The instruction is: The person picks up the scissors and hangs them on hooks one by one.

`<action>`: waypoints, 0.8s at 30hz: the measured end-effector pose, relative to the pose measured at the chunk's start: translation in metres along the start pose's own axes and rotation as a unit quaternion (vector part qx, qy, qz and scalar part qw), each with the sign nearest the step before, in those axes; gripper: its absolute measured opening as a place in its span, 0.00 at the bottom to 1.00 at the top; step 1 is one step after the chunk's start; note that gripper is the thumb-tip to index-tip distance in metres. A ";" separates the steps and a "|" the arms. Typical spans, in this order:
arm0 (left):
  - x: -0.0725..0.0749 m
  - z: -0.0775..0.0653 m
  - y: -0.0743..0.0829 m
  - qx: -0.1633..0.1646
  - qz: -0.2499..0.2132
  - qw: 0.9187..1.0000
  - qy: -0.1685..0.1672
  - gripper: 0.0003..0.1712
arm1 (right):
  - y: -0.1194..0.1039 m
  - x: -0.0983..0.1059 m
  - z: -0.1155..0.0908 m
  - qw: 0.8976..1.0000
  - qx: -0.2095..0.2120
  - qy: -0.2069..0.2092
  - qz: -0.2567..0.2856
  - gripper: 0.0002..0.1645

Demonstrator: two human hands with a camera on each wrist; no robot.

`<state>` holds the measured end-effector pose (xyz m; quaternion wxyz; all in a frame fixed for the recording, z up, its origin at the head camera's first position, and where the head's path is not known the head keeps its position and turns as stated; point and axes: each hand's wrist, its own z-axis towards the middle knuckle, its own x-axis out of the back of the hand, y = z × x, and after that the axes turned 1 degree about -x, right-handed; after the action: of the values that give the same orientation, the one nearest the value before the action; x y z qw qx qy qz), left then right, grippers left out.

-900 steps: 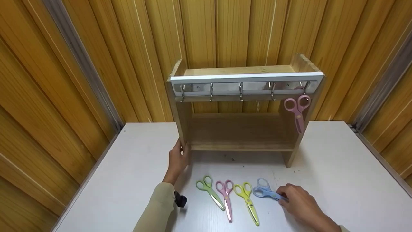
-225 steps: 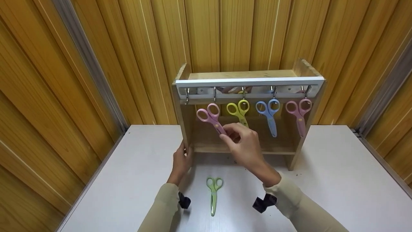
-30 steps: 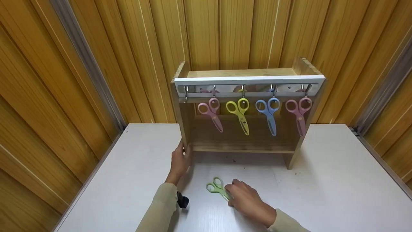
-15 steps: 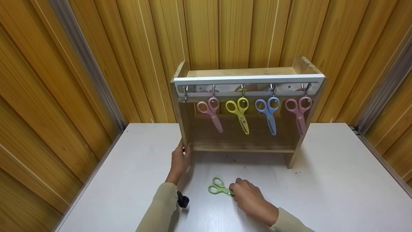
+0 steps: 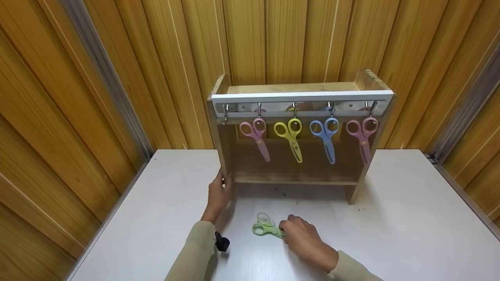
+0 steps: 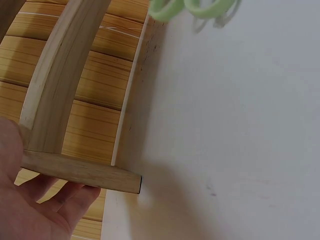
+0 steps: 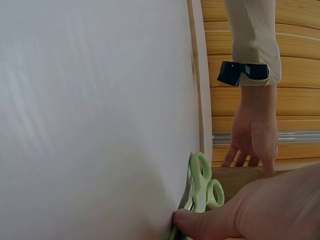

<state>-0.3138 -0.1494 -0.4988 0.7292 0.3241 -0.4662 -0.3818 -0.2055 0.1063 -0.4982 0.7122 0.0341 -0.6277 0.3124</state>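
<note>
My left hand (image 5: 218, 195) grips the lower left side panel of a wooden rack (image 5: 293, 176); in the left wrist view its fingers wrap the panel edge (image 6: 82, 171). Low over the white table, my right hand (image 5: 306, 240) pinches green scissors (image 5: 267, 229) by the blades, handles pointing left toward the rack's left side. The right wrist view shows the thumb on the blades of these scissors (image 7: 201, 187); the blade tips are hidden by the hand. From the rack's hooks hang pink scissors (image 5: 256, 136), yellow scissors (image 5: 290, 136), blue scissors (image 5: 325, 136) and more pink scissors (image 5: 363, 136).
A metal hook rail (image 5: 302, 105) runs across the rack's front; its leftmost hook (image 5: 225, 113) carries nothing. The white table (image 5: 156, 218) extends to both sides. Wood-patterned panels (image 5: 281, 43) stand behind and at the sides. A black wrist camera (image 5: 222, 242) sits on my left sleeve.
Since the oldest frame, blue, yellow and pink scissors went from table to hooks. Within the last second the green scissors, in my right hand, shifted slightly right and turned. My left hand stayed put.
</note>
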 end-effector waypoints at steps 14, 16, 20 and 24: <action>-0.001 0.001 0.001 0.008 0.003 1.000 -0.001 0.31 | 0.003 0.001 0.001 0.999 -0.004 -0.007 0.034 0.11; -0.001 0.000 0.001 0.010 0.004 1.000 -0.004 0.31 | 0.003 0.001 0.001 0.999 -0.003 -0.012 0.044 0.11; 0.000 0.001 0.001 0.011 0.003 1.000 -0.007 0.30 | 0.003 0.003 0.003 0.999 -0.006 -0.017 0.045 0.11; 0.000 0.001 0.000 0.011 0.000 1.000 -0.005 0.30 | 0.001 0.011 0.006 1.000 0.001 0.002 0.028 0.13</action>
<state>-0.3148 -0.1495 -0.4985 0.7230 0.3302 -0.4742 -0.3786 -0.2113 0.1087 -0.4875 0.7047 0.0169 -0.6264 0.3328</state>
